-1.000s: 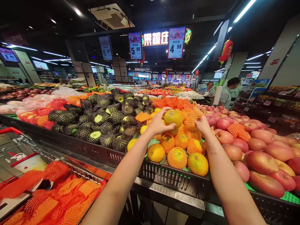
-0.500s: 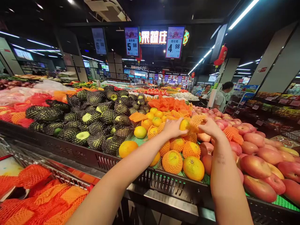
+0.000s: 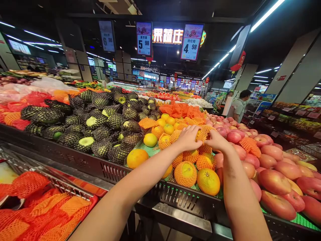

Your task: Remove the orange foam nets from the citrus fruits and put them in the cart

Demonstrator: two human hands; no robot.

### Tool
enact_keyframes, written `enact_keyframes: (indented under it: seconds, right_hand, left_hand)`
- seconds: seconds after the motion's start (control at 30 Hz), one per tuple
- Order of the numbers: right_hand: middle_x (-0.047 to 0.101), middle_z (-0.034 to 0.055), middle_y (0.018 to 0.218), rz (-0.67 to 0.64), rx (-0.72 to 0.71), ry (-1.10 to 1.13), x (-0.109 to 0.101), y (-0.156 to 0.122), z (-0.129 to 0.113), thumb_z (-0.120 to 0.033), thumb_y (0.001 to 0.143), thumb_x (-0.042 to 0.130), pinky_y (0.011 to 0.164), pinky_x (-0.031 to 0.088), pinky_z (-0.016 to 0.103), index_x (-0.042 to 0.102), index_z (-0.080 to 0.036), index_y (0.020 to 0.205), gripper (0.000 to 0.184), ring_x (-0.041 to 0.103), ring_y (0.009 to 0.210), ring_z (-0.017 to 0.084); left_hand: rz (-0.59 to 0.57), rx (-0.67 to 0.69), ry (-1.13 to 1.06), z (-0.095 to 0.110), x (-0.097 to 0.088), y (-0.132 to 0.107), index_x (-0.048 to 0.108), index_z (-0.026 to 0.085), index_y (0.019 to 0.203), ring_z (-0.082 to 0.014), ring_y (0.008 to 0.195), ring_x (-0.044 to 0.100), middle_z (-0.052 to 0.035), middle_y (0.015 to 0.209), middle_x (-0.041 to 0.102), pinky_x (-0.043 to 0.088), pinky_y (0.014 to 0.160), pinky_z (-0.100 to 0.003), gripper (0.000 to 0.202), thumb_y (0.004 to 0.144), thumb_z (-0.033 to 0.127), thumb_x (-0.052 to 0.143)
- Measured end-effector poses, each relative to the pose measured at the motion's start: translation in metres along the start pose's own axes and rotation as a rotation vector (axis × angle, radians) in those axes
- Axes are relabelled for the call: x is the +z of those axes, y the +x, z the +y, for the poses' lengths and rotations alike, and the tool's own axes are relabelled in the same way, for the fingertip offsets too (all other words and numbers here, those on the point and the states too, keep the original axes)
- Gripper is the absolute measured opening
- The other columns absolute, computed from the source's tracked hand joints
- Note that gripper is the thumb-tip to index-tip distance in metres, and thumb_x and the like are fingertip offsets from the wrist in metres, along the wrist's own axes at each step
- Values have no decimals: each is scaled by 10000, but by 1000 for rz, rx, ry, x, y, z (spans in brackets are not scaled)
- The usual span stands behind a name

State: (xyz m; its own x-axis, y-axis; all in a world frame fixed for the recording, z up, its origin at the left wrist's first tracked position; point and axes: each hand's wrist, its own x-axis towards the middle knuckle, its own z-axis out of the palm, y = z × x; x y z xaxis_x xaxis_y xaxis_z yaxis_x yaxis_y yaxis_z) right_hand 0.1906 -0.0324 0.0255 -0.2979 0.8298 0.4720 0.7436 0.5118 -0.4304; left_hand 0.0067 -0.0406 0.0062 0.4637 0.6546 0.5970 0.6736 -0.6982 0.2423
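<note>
Net [image 3: 203, 133], the orange mesh kind, is bunched between left hand [image 3: 189, 138] and right hand [image 3: 217, 140] in the head cam, over the oranges [image 3: 208, 181]. Left's fingers are curled onto its left side, right's pinching the right edge, so both look clamped on it, though I can't tell how much fruit is inside. Oranges sit in a black crate [image 3: 180, 199], some netted, some bare. Green fruit [image 3: 96, 121] in black nets to the left, apples [image 3: 274, 180] to the right, cart [image 3: 94, 201] with red and orange mesh [image 3: 45, 214] near left, person [image 3: 238, 108] far off right
</note>
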Motion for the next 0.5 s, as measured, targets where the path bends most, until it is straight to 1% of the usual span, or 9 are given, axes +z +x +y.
enact_keyframes:
  seconds: [0.07,0.1,0.2,0.27,0.33,0.43,0.5]
  right_hand:
    - [647,27,814,-7,16,-66,0,-1,-3,-187,605,639,673,479,317,570,-197,829,235,569,738,203]
    - [627,20,784,-7,23,-103,-1,-1,-5,-211,604,639,644,459,315,547,-201,799,215,547,705,196]
    - [586,15,716,40,29,-222,-5,-2,-10,-250,584,650,605,424,319,487,-218,713,210,507,652,188]
    - [614,32,725,80,26,-233,-9,-4,-10,-255,581,649,627,454,336,509,-213,706,192,535,660,200]
    - [686,67,814,84,6,-120,-12,-4,-8,-257,609,631,704,515,362,598,-189,776,183,614,735,229]
    - [753,108,990,46,-21,111,-17,-5,-2,-287,680,625,871,561,404,706,-165,905,268,695,916,266]
    - [767,111,996,25,0,196,-19,-4,3,-324,696,658,912,568,432,740,-167,885,259,711,949,280]
  left_hand:
    - [79,-8,-101,3,0,1,540,174,1259,-251,1249,548,-106,1339,611,415,1106,-389,365,902,238,494]
    - [115,-17,-145,4,1,2,547,184,1222,-235,1232,554,-97,1312,620,418,1100,-371,307,930,230,463]
    - [170,-73,-205,6,6,6,567,199,1061,-228,1142,579,-82,1175,647,440,1054,-359,169,983,315,470]
    - [163,-122,-207,5,10,9,562,202,952,-222,1085,588,-72,1101,649,451,1020,-351,163,991,340,484]
    - [144,-188,-183,3,12,11,554,203,897,-215,1051,594,-68,1072,650,458,986,-344,170,996,307,464]
    - [105,-311,-73,3,10,12,572,200,895,-245,1063,599,-77,1085,661,451,966,-385,171,982,287,453]
    - [81,-367,16,4,8,12,595,195,910,-275,1103,593,-90,1118,668,434,980,-420,179,971,293,458]
